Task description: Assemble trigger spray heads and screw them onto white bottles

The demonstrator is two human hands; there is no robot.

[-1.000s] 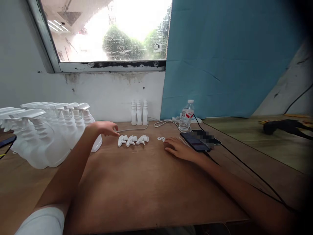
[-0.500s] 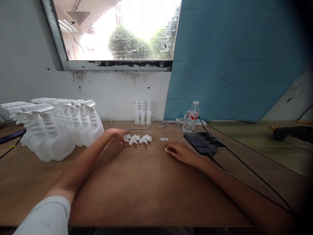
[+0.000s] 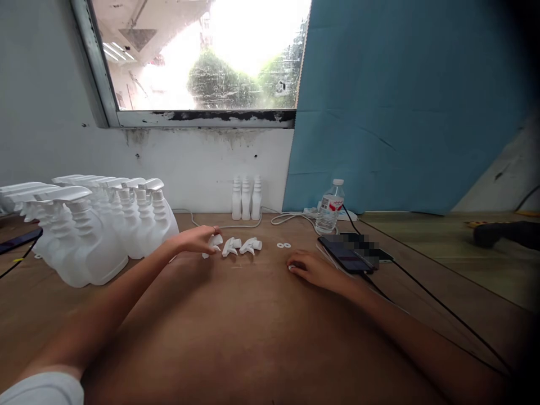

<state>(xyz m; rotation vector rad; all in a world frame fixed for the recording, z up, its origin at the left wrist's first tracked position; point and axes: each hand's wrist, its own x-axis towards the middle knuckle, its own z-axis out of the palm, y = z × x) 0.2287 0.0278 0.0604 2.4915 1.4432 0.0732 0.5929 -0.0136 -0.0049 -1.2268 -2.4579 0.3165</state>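
My left hand is closed around a white spray head, lifted slightly at the left end of a short row. Two more spray heads lie on the brown table to its right. My right hand rests on the table with thumb and fingers pinched on a small white ring, mostly hidden by the fingertips. Just beyond it, two flat white rings lie side by side.
Several white spray bottles crowd the left. Three slim white bottles stand by the wall. A water bottle, a phone and cables are at the right.
My left hand has moved a little left with the spray head, away from the other two. My right fingers have closed further over the small ring, which shows less.
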